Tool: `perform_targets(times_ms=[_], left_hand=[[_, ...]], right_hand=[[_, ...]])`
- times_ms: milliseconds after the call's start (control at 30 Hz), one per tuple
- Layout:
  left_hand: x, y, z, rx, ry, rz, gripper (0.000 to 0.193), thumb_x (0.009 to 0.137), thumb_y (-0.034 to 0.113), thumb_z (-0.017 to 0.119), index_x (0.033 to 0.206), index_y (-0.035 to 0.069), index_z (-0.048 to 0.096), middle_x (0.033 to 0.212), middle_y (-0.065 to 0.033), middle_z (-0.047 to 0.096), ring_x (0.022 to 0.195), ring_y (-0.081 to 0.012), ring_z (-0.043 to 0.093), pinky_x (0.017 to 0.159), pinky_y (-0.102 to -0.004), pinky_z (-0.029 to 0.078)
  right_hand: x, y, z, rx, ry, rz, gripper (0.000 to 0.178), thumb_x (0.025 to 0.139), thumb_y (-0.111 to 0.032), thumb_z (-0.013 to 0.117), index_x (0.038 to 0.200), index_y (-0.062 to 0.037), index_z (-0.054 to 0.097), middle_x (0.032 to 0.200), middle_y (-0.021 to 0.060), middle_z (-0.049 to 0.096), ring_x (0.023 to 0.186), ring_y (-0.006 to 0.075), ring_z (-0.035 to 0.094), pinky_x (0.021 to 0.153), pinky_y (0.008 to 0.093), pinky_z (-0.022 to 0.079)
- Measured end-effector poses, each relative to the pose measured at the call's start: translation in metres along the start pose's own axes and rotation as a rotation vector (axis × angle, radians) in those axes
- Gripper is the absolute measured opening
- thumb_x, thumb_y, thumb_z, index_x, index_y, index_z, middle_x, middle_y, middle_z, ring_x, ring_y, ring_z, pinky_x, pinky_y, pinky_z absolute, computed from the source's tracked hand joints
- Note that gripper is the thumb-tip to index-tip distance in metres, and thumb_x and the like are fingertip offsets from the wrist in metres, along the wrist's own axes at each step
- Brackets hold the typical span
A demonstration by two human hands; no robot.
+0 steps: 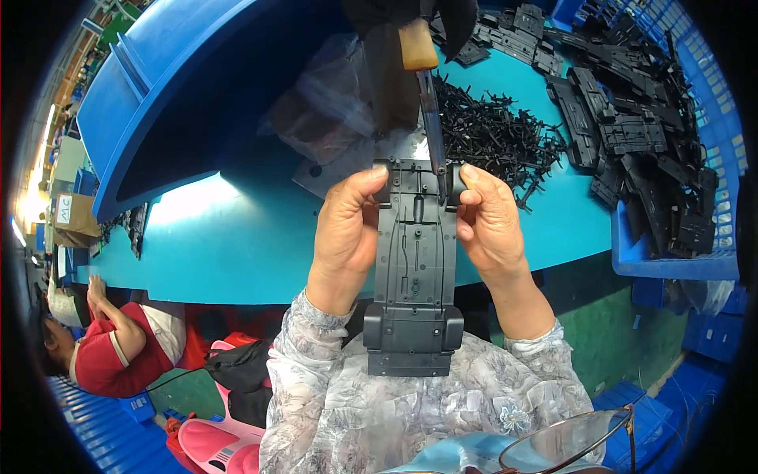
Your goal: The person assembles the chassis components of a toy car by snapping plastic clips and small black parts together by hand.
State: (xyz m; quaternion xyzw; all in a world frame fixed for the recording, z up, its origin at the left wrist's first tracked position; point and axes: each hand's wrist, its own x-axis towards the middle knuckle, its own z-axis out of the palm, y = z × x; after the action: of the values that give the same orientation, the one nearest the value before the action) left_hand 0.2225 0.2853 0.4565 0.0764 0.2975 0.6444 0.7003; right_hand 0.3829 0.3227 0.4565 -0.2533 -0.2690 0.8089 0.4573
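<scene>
A long black plastic toy-car chassis (416, 261) is held out before me, its near end close to my chest. My left hand (347, 225) grips its far left corner, thumb on top and fingers curled beneath. At the far right corner, my right hand (491, 217) pinches the edge with thumb and fingers. From above, a driver bit (433, 118) with a yellowish collar (418, 46) reaches down to the chassis's far end, beside my right thumb. Whether its tip touches a screw is too small to tell.
Behind the chassis lies a heap of small black parts (497, 138) on the turquoise table (237, 261). A blue basket (671, 267) full of black chassis stands at right. A large blue bin (158, 103) tilts at left, near plastic bags (328, 103). Another person (118, 344) sits far left.
</scene>
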Motion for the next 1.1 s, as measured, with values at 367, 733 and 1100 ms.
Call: perform_targets(times_ms=[367, 733, 1100], left_hand=[[-0.007, 0.002, 0.008, 0.116, -0.070, 0.087, 0.016, 0.082, 0.012, 0.054, 0.085, -0.002, 0.062, 0.083, -0.0069, 0.063, 0.075, -0.0131, 0.059, 0.072, -0.0247, 0.046], [-0.009, 0.004, 0.009, 0.239, -0.133, 0.122, 0.020, 0.082, 0.013, 0.052, 0.088, -0.004, 0.061, 0.083, -0.0071, 0.063, 0.076, -0.0123, 0.057, 0.073, -0.0246, 0.044], [-0.012, 0.006, 0.010, 0.302, -0.144, 0.150, 0.024, 0.081, 0.013, 0.053, 0.094, -0.006, 0.060, 0.085, -0.0086, 0.063, 0.077, -0.0129, 0.058, 0.073, -0.0249, 0.044]], right_hand=[[0.000, -0.001, 0.000, -0.008, -0.009, -0.014, 0.019, 0.087, -0.023, 0.055, 0.083, -0.0040, 0.057, 0.061, -0.0046, 0.054, 0.046, 0.0000, 0.044, 0.035, 0.0143, 0.033], [0.000, 0.000, -0.003, 0.024, -0.026, 0.007, 0.023, 0.086, -0.022, 0.055, 0.094, -0.0006, 0.057, 0.065, -0.0046, 0.054, 0.054, -0.0019, 0.051, 0.036, 0.0126, 0.037], [0.002, 0.002, -0.009, 0.024, -0.050, 0.009, 0.024, 0.085, -0.022, 0.057, 0.095, 0.0000, 0.056, 0.064, -0.0039, 0.053, 0.055, -0.0013, 0.053, 0.035, 0.0134, 0.038]])
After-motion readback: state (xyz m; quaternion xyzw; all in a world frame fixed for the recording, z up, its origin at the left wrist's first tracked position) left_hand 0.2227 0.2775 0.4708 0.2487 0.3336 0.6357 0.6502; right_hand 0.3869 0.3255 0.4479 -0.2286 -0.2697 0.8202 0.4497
